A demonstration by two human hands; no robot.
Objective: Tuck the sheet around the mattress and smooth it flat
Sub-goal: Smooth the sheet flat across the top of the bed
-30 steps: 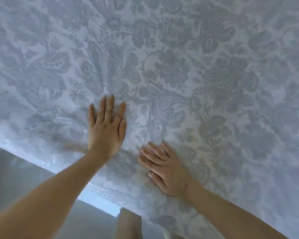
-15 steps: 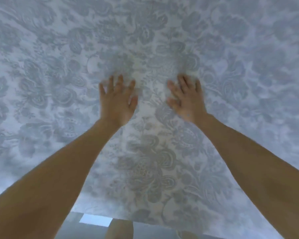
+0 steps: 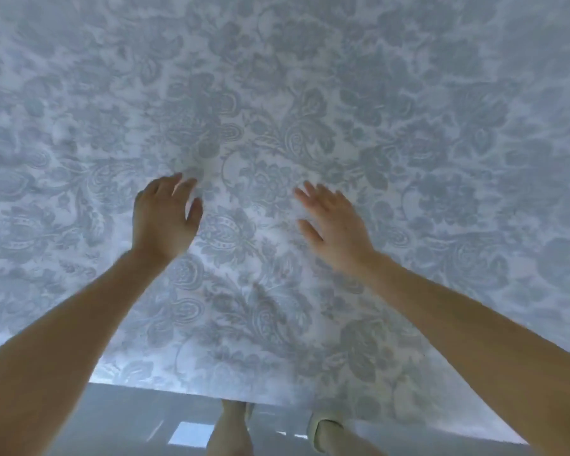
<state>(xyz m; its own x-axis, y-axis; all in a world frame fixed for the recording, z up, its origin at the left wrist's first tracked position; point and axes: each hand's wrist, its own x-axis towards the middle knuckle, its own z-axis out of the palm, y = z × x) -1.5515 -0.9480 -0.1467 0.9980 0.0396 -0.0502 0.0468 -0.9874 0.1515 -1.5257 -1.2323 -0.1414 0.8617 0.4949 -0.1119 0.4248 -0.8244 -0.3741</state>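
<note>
Left hand (image 3: 163, 222): fingers loosely curled, holding nothing, palm down on pale blue floral-patterned cotton sheet (image 3: 310, 93), likely to press it flat. Right hand (image 3: 338, 225): spread flat beside it. Sheet covers the mattress; its near edge hangs above grey floor (image 3: 129, 419).

A smooth, glossy grey floor (image 3: 119, 419) shows as a narrow strip along the bottom of the view. On that floor, just left of its middle, lies a bright, pale blue-white rectangular patch of reflected light (image 3: 188, 434), with smaller bright streaks (image 3: 290, 434) to the right of the patch
</note>
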